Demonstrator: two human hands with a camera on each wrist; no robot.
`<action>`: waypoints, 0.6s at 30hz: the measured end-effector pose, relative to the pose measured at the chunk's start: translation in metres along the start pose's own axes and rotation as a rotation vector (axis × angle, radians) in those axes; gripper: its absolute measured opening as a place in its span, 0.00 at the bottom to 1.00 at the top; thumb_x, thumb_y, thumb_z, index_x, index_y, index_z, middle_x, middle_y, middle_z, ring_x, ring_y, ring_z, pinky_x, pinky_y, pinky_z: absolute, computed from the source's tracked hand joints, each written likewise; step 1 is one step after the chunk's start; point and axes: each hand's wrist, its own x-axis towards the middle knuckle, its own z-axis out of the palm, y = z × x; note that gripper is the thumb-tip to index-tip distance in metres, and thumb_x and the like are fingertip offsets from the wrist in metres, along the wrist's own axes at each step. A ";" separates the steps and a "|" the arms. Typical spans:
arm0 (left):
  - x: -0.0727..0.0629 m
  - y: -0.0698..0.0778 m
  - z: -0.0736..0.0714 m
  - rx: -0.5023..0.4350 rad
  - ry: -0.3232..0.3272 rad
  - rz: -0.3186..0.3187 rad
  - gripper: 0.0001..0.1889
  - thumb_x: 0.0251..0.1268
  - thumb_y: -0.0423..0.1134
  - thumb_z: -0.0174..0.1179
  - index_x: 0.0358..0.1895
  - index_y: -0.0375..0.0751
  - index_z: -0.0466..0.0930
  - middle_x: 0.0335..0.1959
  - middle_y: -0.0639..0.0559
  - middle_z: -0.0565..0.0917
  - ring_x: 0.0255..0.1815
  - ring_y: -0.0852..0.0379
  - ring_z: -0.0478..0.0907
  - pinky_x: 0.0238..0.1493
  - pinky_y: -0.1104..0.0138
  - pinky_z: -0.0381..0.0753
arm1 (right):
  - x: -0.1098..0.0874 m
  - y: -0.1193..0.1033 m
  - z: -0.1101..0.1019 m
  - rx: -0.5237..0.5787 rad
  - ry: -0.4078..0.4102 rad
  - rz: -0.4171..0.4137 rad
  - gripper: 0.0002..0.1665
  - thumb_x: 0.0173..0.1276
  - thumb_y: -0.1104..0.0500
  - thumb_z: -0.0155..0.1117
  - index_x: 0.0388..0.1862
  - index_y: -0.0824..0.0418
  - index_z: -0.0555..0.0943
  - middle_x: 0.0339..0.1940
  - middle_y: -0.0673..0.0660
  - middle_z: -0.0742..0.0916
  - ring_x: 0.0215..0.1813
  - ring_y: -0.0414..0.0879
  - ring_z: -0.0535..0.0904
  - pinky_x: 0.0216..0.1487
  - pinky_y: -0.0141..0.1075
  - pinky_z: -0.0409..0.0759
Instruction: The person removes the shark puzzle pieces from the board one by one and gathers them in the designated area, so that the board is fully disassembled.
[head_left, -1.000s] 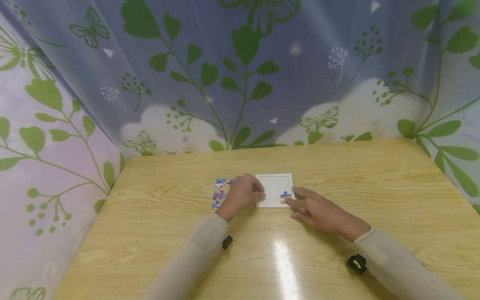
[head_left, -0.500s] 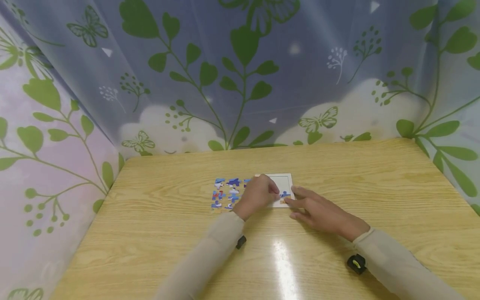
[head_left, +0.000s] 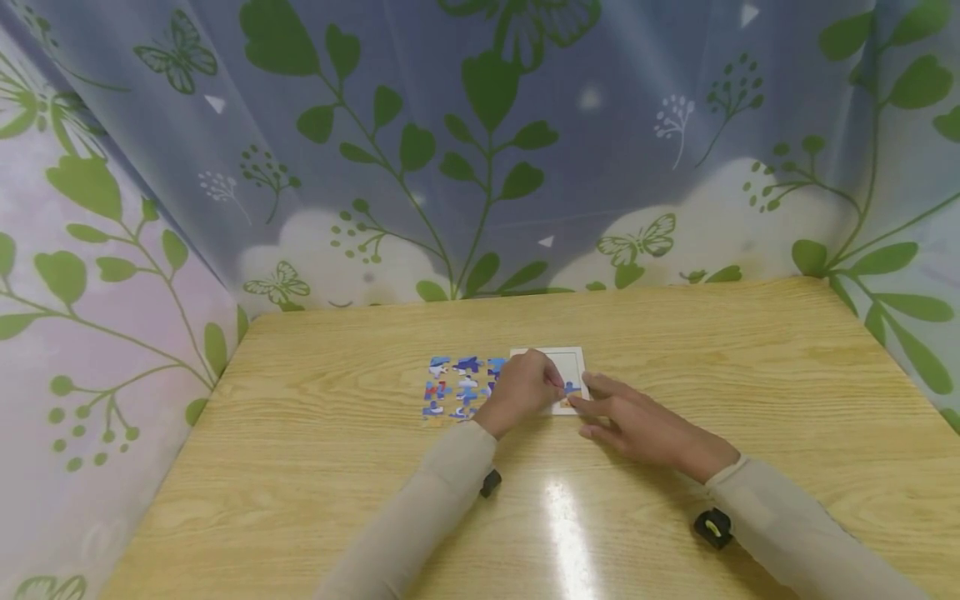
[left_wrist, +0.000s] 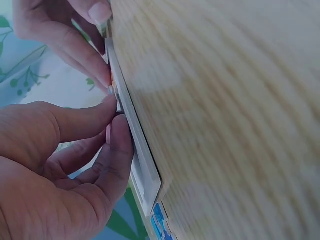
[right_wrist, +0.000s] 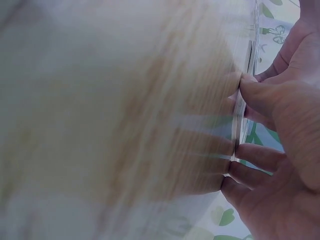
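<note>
A white puzzle tray (head_left: 582, 360) lies on the table, with one blue-and-sand puzzle piece (head_left: 572, 389) in its near right corner. Over the tray, my left hand (head_left: 525, 385) pinches a small puzzle piece between thumb and fingertips, right beside that corner piece. In the left wrist view only a thin dark edge of the pinched piece (left_wrist: 119, 113) shows. My right hand (head_left: 637, 423) rests at the tray's right side with fingers extended, its fingertips touching the rim and the corner piece. The left hand covers much of the tray.
Several loose puzzle pieces (head_left: 467, 385), mostly blue, lie in rows left of the tray; the left hand hides some. The wooden table (head_left: 337, 467) meets a leaf-patterned curtain (head_left: 375, 192) at its back edge. Black wrist devices (head_left: 712, 529) sit under the sleeves.
My left hand has moved right, from the tray's left edge to beside the corner piece, uncovering more loose pieces. The right hand has stayed in place.
</note>
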 end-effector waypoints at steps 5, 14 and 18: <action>-0.001 0.002 -0.003 -0.040 -0.013 -0.023 0.02 0.61 0.31 0.70 0.32 0.36 0.89 0.31 0.50 0.88 0.31 0.58 0.81 0.34 0.70 0.81 | -0.001 0.001 0.001 0.022 -0.010 0.016 0.26 0.73 0.61 0.66 0.65 0.71 0.77 0.70 0.80 0.68 0.71 0.72 0.66 0.66 0.60 0.71; 0.002 0.000 -0.003 -0.072 -0.016 -0.100 0.03 0.61 0.33 0.71 0.30 0.40 0.89 0.32 0.52 0.88 0.31 0.57 0.80 0.35 0.68 0.80 | -0.001 0.002 0.000 0.039 -0.039 0.024 0.28 0.74 0.60 0.64 0.68 0.71 0.74 0.71 0.81 0.67 0.72 0.73 0.65 0.65 0.60 0.72; 0.002 -0.002 -0.003 -0.093 -0.007 -0.109 0.03 0.61 0.33 0.70 0.30 0.40 0.89 0.33 0.51 0.88 0.31 0.57 0.80 0.35 0.67 0.81 | -0.002 0.002 0.000 0.029 -0.039 0.015 0.28 0.74 0.60 0.64 0.69 0.70 0.73 0.71 0.82 0.67 0.71 0.74 0.66 0.65 0.60 0.72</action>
